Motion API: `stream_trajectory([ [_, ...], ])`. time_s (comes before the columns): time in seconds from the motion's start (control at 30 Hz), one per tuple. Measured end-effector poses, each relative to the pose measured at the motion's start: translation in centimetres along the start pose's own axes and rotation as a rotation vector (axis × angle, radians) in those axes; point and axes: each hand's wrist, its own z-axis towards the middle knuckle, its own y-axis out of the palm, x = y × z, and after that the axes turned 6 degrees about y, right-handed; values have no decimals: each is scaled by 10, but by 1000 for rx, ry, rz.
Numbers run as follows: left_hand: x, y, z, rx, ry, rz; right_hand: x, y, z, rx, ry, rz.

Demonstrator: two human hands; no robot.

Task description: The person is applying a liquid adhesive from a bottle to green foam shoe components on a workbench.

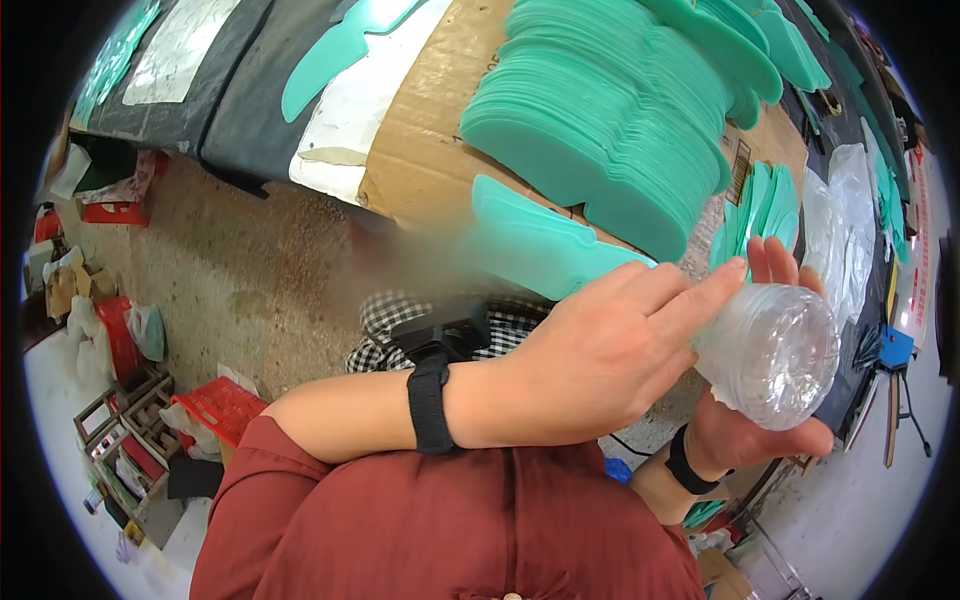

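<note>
A clear plastic bottle (pixel 785 355) is held in front of me on the right, tilted so its ridged round base faces up toward me. My right hand (pixel 745 430) wraps it from behind and below; its thumb shows under the base and its fingertips above. Across from the left comes my left hand (pixel 615 350), fingers bent and pressed to the bottle's left side. The bottle's other end is hidden by the hands. Just beyond my left hand lie loose mint-green insole-shaped pieces (pixel 540 245) at the table's near edge.
A tall stack of mint-green insole-shaped pieces (pixel 600 120) stands on brown cardboard (pixel 425 130). A smaller pile (pixel 765 205) and clear plastic bags (pixel 840 215) lie to its right. One green piece (pixel 335 60) rests at the back left. A red crate (pixel 222 408) is on the floor.
</note>
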Motion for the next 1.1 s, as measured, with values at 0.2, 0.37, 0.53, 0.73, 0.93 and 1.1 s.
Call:
stream_trajectory([
  [0.2, 11, 4, 7, -36, 26, 163, -7, -2, -6, 176, 167, 489],
  [0.37, 11, 6, 2, 30, 114, -30, -16, -58, -7, 74, 124, 398],
  [0.53, -8, -58, -29, 125, -31, 126, -34, -73, 4, -214, 13, 485],
  [0.73, -20, -105, -84, 257, -454, 93, 2, -58, 32, -420, 45, 416],
  [0.93, -25, -107, -115, 362, -589, -7, 13, 6, 62, -554, 107, 370],
  [1.1, -38, -102, -128, 247, -624, 59, 22, 86, 60, -526, 220, 454],
])
